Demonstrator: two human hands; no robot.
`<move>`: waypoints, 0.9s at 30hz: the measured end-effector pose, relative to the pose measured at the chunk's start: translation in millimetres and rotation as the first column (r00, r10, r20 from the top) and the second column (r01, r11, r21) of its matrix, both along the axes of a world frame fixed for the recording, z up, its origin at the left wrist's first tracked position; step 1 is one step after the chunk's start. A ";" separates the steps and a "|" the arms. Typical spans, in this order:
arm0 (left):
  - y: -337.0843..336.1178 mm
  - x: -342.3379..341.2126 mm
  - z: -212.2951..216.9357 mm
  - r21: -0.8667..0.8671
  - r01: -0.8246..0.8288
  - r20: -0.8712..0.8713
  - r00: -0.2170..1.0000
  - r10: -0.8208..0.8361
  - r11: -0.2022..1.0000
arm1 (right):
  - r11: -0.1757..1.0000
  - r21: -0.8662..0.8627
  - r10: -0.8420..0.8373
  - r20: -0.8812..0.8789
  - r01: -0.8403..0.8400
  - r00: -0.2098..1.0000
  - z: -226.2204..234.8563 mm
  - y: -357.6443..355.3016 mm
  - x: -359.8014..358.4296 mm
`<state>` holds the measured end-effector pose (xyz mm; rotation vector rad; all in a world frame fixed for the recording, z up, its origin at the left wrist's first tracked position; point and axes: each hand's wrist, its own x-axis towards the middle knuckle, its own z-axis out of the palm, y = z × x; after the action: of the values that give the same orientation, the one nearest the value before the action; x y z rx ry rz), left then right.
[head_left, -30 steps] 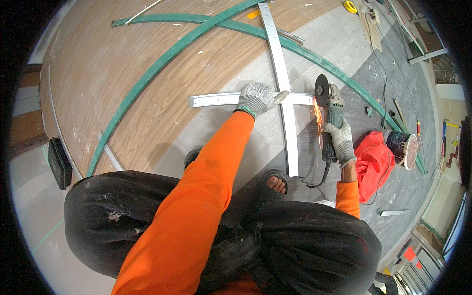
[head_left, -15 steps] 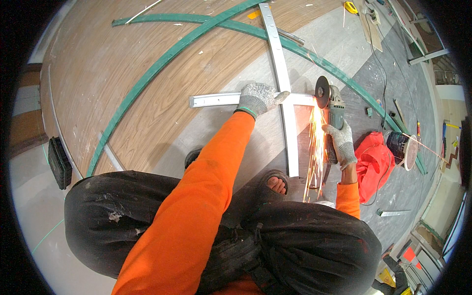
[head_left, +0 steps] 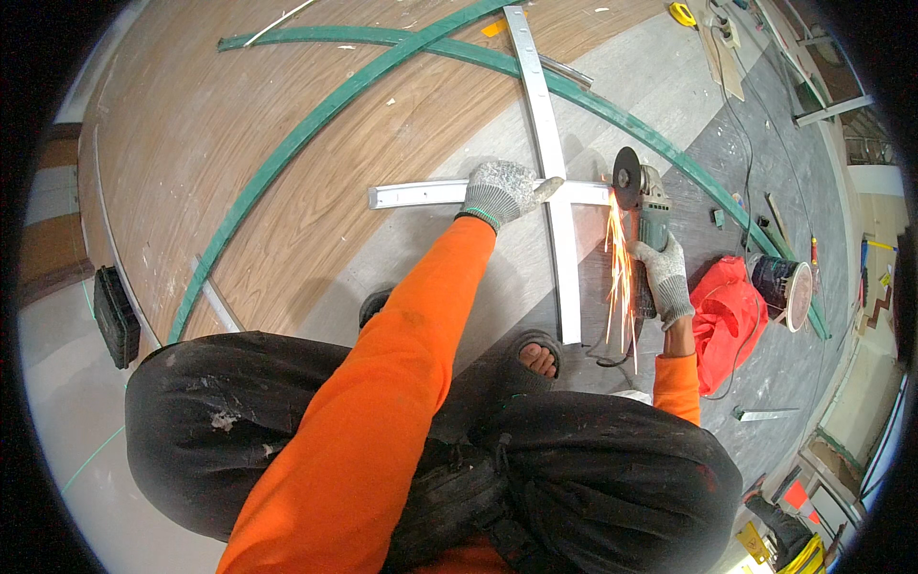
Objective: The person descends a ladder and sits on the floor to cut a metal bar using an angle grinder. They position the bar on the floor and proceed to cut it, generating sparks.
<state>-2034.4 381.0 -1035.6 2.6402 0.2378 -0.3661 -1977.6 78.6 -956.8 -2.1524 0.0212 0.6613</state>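
My gloved left hand (head_left: 501, 191) is closed over a short white metal channel (head_left: 416, 194), pressing it where it lies across a longer white metal strip (head_left: 543, 134). In my gloved right hand (head_left: 662, 273) is an angle grinder (head_left: 654, 220), its dark disc (head_left: 626, 178) upright against the right end of the short channel. Orange sparks (head_left: 620, 277) stream from that contact down toward my sandalled foot (head_left: 537, 359). The glove and the tool's body hide part of the right-hand grip.
Long green strips (head_left: 287, 158) cross the floor beyond my hands. Right of the grinder lie a red cloth (head_left: 729, 311) and a bucket (head_left: 796, 292), with a power cord (head_left: 741, 124) running behind. A black case (head_left: 116, 316) stands at the left. A yellow tape measure (head_left: 682, 13) lies far off.
The spark stream has become narrower and somewhat shorter. Both hands, the grinder and the channel stay almost in the same place.
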 end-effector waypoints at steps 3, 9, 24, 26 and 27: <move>0.7 0.7 -0.6 -0.010 -0.006 -0.018 1.000 0.006 1.000 | 1.000 0.008 0.016 0.009 -0.016 1.000 3.1 1.8 -0.9; 1.7 -1.1 -8.9 -0.008 -0.016 0.039 0.999 0.016 1.000 | 0.998 0.053 -0.028 -0.036 0.030 0.999 -2.2 3.0 0.5; -1.4 -3.5 3.1 0.023 -0.014 0.034 0.999 0.014 1.000 | 0.995 0.078 -0.060 -0.003 0.060 0.998 -11.7 -1.1 1.8; -3.6 -0.9 2.9 0.059 -0.019 0.027 0.999 0.017 0.998 | 0.997 0.060 -0.053 -0.040 0.056 0.998 -34.2 -20.1 14.0; -2.3 -2.6 -2.2 0.049 -0.022 0.025 0.999 0.021 0.999 | 0.999 0.031 -0.035 -0.041 0.037 0.999 -18.0 -8.7 7.1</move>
<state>-2037.0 378.7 -1037.8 2.6870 0.2700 -0.3252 -1970.5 69.9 -974.8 -2.1033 0.0705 0.6801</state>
